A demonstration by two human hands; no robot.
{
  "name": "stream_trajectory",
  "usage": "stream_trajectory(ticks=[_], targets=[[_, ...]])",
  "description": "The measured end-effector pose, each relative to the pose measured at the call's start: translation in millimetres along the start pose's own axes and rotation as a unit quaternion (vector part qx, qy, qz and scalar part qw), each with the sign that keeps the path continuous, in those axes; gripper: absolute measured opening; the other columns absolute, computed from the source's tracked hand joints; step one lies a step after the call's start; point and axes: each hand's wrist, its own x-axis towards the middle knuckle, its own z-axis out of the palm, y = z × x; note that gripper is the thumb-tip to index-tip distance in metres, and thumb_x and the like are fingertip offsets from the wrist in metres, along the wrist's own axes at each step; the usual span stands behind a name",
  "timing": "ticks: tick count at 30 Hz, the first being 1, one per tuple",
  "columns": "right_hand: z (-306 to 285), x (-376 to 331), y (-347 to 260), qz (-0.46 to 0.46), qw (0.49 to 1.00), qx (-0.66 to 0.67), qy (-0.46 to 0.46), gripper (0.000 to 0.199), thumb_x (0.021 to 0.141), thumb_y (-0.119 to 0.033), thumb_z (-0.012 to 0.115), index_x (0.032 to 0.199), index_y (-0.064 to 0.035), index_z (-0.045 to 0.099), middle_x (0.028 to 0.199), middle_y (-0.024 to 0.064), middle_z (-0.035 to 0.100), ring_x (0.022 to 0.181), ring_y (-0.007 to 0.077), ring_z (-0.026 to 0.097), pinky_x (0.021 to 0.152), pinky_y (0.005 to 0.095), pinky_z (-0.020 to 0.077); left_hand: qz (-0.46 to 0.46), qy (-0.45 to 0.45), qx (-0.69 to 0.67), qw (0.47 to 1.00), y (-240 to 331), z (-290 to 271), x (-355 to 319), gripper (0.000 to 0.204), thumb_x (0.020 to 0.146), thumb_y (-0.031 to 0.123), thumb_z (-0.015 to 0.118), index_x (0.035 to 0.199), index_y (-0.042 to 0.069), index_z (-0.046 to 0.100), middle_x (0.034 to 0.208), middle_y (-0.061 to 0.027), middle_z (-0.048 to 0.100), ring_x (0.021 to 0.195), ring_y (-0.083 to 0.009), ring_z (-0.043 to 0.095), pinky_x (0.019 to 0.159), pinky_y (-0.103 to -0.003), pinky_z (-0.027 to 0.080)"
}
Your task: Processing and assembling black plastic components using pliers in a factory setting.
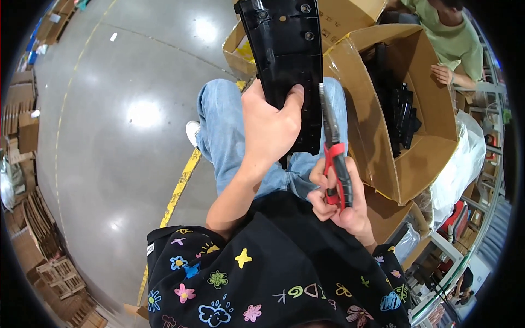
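Note:
A long black plastic part with round screw bosses stands above my knees. My left hand grips its lower end, the thumb lying across its face and the fingers hidden behind. In my right hand is a pair of pliers with red and black handles, my fingers wrapped round them. The long jaws of the pliers point up along the part's right edge, by its lower half; whether they touch it I cannot tell.
To the right, an open cardboard box holds several black plastic parts. Beyond it a person in a light green shirt rests a hand by the box. Clear plastic wrap hangs beside it. Stacked cardboard stands far left, past a yellow floor line.

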Motion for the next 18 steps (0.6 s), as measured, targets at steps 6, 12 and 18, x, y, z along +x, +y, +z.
stream_trajectory(ticks=[6, 12, 18], targets=[[9, 8, 5, -0.028, 0.995, -0.096, 0.018, 0.071, 0.076, -0.061, 0.067, 0.106, -0.0042, 0.035, 0.097, 0.0087, 0.037, 0.054, 0.0047, 0.030, 0.048, 0.0202, 0.0246, 0.116, -0.002, 0.017, 0.993, -4, 2, -7, 0.013, 0.078, 0.002, 0.059, 0.090, -0.003, 0.061, 0.072, -0.0073, 0.063, 0.065, -0.0107, 0.055, 0.061, -0.027, 0.045], [11, 6, 8, -0.040, 0.995, -0.086, 0.030, 0.063, 0.083, -0.056, 0.062, 0.105, -0.0032, 0.035, 0.096, 0.0090, 0.038, 0.055, 0.0042, 0.031, 0.046, 0.0199, 0.0251, 0.147, 0.011, 0.015, 0.989, -5, 5, -9, 0.011, 0.076, 0.000, 0.060, 0.087, -0.002, 0.059, 0.068, -0.0057, 0.060, 0.060, -0.0093, 0.052, 0.057, -0.027, 0.043], [9, 4, -2, -0.015, 0.997, -0.074, 0.033, 0.052, 0.091, -0.049, 0.053, 0.103, -0.0020, 0.036, 0.092, 0.0100, 0.038, 0.054, 0.0048, 0.026, 0.044, 0.0192, 0.0248, 0.159, 0.004, 0.043, 0.986, -7, 2, -8, 0.009, 0.075, -0.002, 0.060, 0.084, -0.002, 0.057, 0.064, -0.0041, 0.057, 0.057, -0.0070, 0.049, 0.053, -0.025, 0.040]])
